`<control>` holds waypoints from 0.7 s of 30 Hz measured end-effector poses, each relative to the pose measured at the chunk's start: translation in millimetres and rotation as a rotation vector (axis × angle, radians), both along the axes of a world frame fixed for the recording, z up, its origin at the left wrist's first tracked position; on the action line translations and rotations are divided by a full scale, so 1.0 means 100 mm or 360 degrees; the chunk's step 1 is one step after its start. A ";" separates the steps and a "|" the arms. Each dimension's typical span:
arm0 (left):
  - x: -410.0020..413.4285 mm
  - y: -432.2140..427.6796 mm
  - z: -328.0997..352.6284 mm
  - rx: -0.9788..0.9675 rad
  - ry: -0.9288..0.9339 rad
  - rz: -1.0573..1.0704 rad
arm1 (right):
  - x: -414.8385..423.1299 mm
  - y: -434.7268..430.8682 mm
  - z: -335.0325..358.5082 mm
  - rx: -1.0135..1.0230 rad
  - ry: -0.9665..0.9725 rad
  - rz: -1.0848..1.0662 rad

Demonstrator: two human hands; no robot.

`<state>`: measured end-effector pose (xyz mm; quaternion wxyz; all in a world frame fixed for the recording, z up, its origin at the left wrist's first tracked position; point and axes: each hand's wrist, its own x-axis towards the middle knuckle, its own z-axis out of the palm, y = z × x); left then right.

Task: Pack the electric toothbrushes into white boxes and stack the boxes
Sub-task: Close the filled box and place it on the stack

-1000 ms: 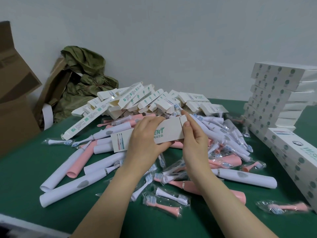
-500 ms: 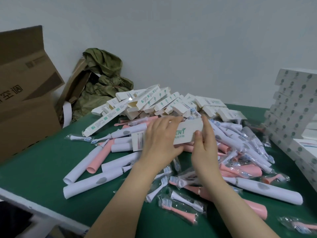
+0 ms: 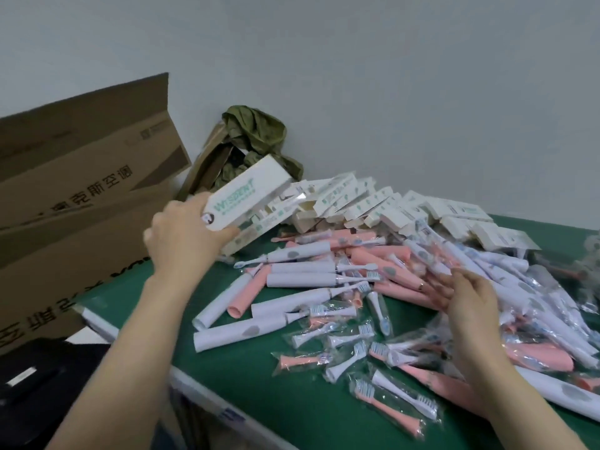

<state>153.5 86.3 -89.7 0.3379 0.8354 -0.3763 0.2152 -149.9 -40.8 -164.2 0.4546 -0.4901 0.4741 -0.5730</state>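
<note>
Head | left hand (image 3: 185, 235) fingers grip white box (image 3: 250, 193) end | right hand (image 3: 470, 297) fingers spread over toothbrushes (image 3: 302, 279)

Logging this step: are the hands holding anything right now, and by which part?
The left hand grips a white box by its near end. The right hand, fingers extended over the toothbrush pile, holds nothing.

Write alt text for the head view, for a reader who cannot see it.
A person's left hand holds a white box above a green table, while the right hand reaches, fingers spread, onto a pile of white and pink toothbrushes. More white boxes lie heaped behind, a brown carton at left.
</note>
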 end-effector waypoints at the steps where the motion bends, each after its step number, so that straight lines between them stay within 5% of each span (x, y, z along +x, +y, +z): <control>1: 0.15 0.11 -0.04 0.0121 0.0095 0.0163 | -0.01 -0.01 0.00 0.0014 0.0033 -0.0019; 6: 0.62 0.41 -0.22 0.0702 0.0586 0.0532 | -0.02 0.00 0.02 -0.0048 0.0224 -0.0018; 12: 0.81 0.49 -0.48 0.0902 0.0908 0.0540 | 0.10 0.15 -0.01 -0.0217 0.0697 0.0076; 21: 0.91 0.30 -0.38 0.1141 0.0970 0.0478 | 0.09 0.19 -0.01 -0.0298 0.0725 0.0073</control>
